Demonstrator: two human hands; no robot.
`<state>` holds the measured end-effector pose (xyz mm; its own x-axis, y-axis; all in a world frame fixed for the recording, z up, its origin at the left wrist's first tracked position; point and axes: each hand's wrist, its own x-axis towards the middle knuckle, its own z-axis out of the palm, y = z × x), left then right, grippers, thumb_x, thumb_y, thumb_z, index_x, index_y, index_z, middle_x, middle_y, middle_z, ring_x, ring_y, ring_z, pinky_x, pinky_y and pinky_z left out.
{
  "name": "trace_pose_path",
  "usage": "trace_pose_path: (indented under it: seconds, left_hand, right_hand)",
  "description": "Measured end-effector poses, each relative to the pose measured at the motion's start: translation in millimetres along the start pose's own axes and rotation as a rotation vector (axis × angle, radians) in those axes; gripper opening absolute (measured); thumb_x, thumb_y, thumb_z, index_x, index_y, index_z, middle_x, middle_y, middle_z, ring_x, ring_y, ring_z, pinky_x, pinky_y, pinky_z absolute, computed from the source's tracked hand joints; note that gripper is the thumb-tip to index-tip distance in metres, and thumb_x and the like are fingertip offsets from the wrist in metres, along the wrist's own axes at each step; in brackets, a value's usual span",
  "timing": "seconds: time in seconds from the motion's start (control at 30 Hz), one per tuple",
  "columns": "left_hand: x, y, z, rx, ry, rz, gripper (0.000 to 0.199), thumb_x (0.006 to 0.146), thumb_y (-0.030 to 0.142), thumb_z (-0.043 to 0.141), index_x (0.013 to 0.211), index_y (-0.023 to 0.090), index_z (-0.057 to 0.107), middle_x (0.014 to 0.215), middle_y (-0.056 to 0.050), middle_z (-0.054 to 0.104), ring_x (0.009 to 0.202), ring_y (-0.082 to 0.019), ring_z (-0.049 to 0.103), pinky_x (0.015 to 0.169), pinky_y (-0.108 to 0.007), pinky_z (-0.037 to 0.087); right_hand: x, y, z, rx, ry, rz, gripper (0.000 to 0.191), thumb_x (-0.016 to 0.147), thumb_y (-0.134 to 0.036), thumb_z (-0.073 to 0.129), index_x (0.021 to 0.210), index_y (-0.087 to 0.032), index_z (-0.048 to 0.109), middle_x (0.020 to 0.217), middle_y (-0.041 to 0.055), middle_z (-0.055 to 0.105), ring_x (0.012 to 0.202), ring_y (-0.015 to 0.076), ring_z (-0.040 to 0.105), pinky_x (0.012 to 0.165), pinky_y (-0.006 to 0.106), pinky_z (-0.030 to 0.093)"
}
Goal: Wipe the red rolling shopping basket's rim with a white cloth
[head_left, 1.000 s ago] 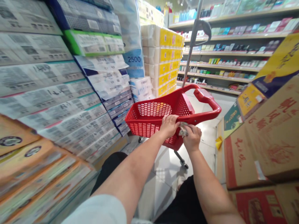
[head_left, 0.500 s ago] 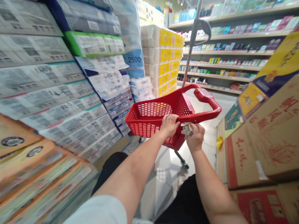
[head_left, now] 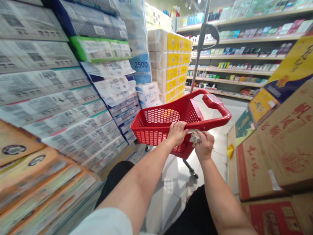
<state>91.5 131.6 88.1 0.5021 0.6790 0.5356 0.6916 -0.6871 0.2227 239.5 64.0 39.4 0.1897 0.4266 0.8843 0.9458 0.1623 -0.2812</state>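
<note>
A red plastic shopping cart (head_left: 153,134) with perforated sides stands in front of me, its basket holding nothing that I can see. My left hand (head_left: 177,133) is closed over the cart's near rim, fingers curled onto the edge. Just right of it, my right hand (head_left: 205,143) grips a crumpled, greyish-white cloth (head_left: 195,137) against the cart's side, below the handle (head_left: 217,107). The right fingertips are partly hidden behind the cloth. A grey pole (head_left: 199,52) with a hooked loop rises behind the cart.
Stacked tissue packs (head_left: 73,98) wall the left side, with orange cartons (head_left: 31,163) below. Yellow-and-white packs (head_left: 171,65) stand beyond the cart. Cardboard boxes (head_left: 281,147) line the right. Shelves (head_left: 239,57) of small goods run across the back. A cart wheel (head_left: 193,174) rests on the tiled floor.
The right hand and cloth have shifted very slightly on the cart's side. My left hand keeps its place on the rim, and the cart has hardly moved.
</note>
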Motion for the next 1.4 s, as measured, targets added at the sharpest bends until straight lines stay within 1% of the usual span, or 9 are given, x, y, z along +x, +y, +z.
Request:
trace_pose_path:
  seconds: [0.23,0.43,0.57,0.7,0.87,1.03,1.2,1.33,1.4]
  left_hand:
    - [-0.1,0.5,-1.7,0.002,0.001,0.000,0.034,0.095,0.035,0.039,0.126,0.021,0.043,0.132,-0.006,0.053,0.126,-0.019,0.041,0.110,-0.042,0.024]
    - [-1.7,-0.3,-1.6,0.005,0.010,-0.008,0.035,0.095,0.035,0.040,0.127,0.021,0.043,0.132,-0.006,0.053,0.126,-0.020,0.041,0.109,-0.043,0.025]
    - [-0.7,-0.7,-1.5,-0.001,-0.001,-0.013,0.034,0.095,0.035,0.040,0.127,0.022,0.043,0.132,-0.006,0.053,0.127,-0.019,0.041,0.108,-0.042,0.026]
    - [0.0,-0.7,-1.5,-0.014,0.004,-0.021,0.033,0.096,0.035,0.038,0.125,0.022,0.044,0.131,-0.005,0.054,0.126,-0.019,0.042,0.108,-0.042,0.025]
    - [0.8,0.6,-2.1,-0.014,-0.006,-0.037,0.032,0.095,0.034,0.039,0.125,0.022,0.044,0.130,-0.005,0.055,0.124,-0.019,0.044,0.106,-0.041,0.027]
    - [1.0,0.9,-1.4,-0.011,-0.007,-0.034,0.033,0.095,0.034,0.039,0.126,0.023,0.044,0.131,-0.005,0.054,0.125,-0.019,0.043,0.107,-0.041,0.027]
    - [1.1,0.9,0.2,-0.008,0.011,-0.031,0.033,0.095,0.034,0.040,0.125,0.022,0.044,0.130,-0.005,0.055,0.124,-0.019,0.044,0.106,-0.042,0.027]
    - [0.6,1.7,0.0,-0.011,0.003,-0.033,0.033,0.095,0.035,0.039,0.125,0.022,0.044,0.130,-0.005,0.055,0.124,-0.019,0.044,0.106,-0.040,0.027]
    - [0.7,2.3,-0.5,-0.012,0.005,-0.032,0.033,0.095,0.036,0.039,0.125,0.021,0.044,0.129,-0.005,0.055,0.124,-0.019,0.044,0.106,-0.040,0.027]
  right_hand:
    - [-4.7,-6.1,3.0,-0.052,-0.112,-0.073,0.036,0.073,-0.010,0.054,0.104,-0.021,0.068,0.102,0.0078,0.061,0.093,0.0214,0.053,0.089,0.037,0.039]
    - [-4.2,-11.2,4.8,-0.154,0.015,-0.077,0.039,0.084,-0.016,0.051,0.122,-0.020,0.060,0.107,0.0111,0.061,0.095,0.0225,0.055,0.088,0.037,0.038]
    - [-4.3,-13.2,6.1,-0.142,-0.043,-0.133,0.034,0.085,-0.016,0.051,0.117,-0.021,0.062,0.101,0.0075,0.064,0.091,0.0200,0.056,0.086,0.035,0.036]
    - [-2.9,-11.3,4.4,-0.141,0.016,-0.029,0.030,0.082,-0.017,0.052,0.110,-0.018,0.064,0.102,0.0094,0.063,0.092,0.0218,0.055,0.087,0.036,0.035]
    - [-4.4,-12.8,6.5,-0.106,-0.174,-0.039,0.029,0.073,-0.012,0.053,0.097,-0.019,0.066,0.093,0.0065,0.063,0.086,0.0210,0.053,0.083,0.036,0.036]
    - [-2.9,-8.8,6.5,-0.078,-0.016,0.021,0.034,0.076,-0.013,0.051,0.107,-0.018,0.064,0.104,0.0103,0.060,0.094,0.0232,0.053,0.085,0.037,0.038]
    - [-4.1,-8.4,7.7,-0.067,-0.164,-0.051,0.032,0.072,-0.010,0.052,0.099,-0.020,0.066,0.097,0.0071,0.061,0.088,0.0214,0.054,0.084,0.035,0.039]
    - [-5.3,-4.4,9.6,-0.070,-0.018,0.013,0.033,0.074,-0.013,0.052,0.104,-0.017,0.063,0.100,0.0100,0.061,0.090,0.0226,0.054,0.084,0.035,0.039]
    - [-7.1,-4.9,11.8,-0.099,-0.043,0.026,0.030,0.073,-0.014,0.052,0.101,-0.016,0.062,0.093,0.0095,0.061,0.084,0.0224,0.055,0.081,0.036,0.039]
